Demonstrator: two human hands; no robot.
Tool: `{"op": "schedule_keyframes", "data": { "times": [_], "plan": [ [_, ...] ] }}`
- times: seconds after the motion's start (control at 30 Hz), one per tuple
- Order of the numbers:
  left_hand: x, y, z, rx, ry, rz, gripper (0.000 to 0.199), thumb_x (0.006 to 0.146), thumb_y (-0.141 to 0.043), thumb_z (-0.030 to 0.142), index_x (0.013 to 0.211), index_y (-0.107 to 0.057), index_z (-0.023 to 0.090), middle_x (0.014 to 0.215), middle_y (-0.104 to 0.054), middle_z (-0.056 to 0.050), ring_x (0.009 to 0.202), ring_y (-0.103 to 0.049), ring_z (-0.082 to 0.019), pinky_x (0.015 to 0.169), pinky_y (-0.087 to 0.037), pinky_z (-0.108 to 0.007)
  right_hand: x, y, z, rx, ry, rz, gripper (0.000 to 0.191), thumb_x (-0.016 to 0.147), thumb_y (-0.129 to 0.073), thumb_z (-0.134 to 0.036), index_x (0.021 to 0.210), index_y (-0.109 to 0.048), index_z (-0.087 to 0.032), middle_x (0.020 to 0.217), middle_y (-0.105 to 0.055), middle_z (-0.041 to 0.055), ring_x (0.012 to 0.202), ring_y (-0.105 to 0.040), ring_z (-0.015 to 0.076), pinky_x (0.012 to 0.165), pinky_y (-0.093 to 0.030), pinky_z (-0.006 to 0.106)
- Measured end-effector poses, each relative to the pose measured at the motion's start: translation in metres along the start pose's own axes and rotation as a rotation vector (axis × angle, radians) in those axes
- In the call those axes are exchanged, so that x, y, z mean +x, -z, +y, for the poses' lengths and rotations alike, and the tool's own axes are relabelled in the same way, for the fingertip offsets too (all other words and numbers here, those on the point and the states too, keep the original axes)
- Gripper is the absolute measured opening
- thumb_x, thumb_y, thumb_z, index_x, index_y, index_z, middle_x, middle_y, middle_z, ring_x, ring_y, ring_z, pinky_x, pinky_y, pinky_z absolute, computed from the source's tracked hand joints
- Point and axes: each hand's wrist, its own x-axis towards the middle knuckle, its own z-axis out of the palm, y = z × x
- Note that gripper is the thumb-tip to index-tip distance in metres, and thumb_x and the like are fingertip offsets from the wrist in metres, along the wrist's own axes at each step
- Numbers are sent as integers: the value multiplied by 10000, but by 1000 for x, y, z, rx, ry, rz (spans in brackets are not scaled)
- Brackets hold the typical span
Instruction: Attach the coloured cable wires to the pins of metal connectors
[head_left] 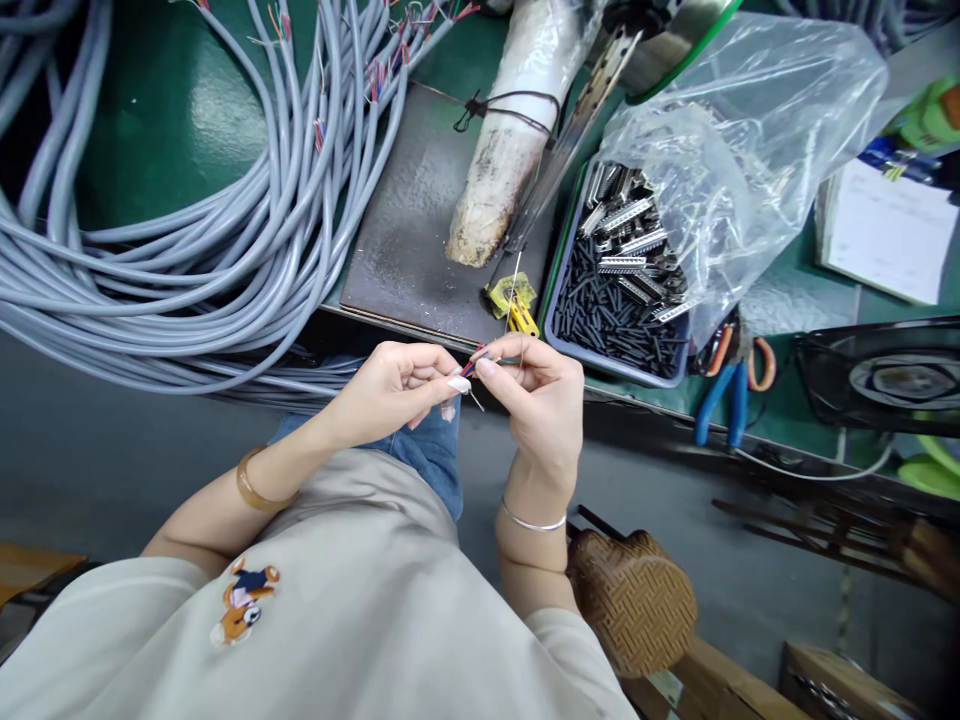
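The green tabletop carries the parts tray, the reference for all positions. You pinch the thin coloured wires between your left fingers and right fingers, left of the tray and nearer your body. Caution: a loose pinch could let strands slip; overlapping strands could be confused. Pliers lie just right of the tray, handles past the edge; a sleeve or forearm could dislodge them. Snagging the plastic bag above the tray could spill connectors.
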Motion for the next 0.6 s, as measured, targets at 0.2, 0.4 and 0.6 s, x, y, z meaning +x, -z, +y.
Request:
{"op": "schedule_keyframes", "data": {
  "times": [0.2, 0.4, 0.6],
  "plan": [
    [0, -1, 0, 23, 35, -11, 298, 839, -756, 377, 763, -620, 123, 594, -654, -3, 400, -463, -29, 389, -358, -134, 0, 1, -1, -39, 20, -28, 111, 799, -781, -332, 795, -776, -222, 723, -646, -7, 567, -491, 68, 455, -329, 196],
    [-1, -2, -3, 22, 51, 0, 340, 813, -776, 432, 785, -618, 132, 598, -651, -1, 409, -449, -37, 386, -358, -148, -2, 4, -5, -154, 113, -44, 113, 834, -757, -318, 809, -779, -210, 740, -666, -1, 552, -436, 67, 485, -292, 231],
    [0, -6, -2, -63, -48, 60, 317, 762, -833, 375, 783, -621, 140, 607, -571, 43, 491, -452, -37, 447, -363, -141, -8, -4, -5, -135, 117, 50, 153, 841, -729, -329, 759, -717, -201, 673, -584, -35, 497, -332, 51, 468, -248, 240]
  ]
}}
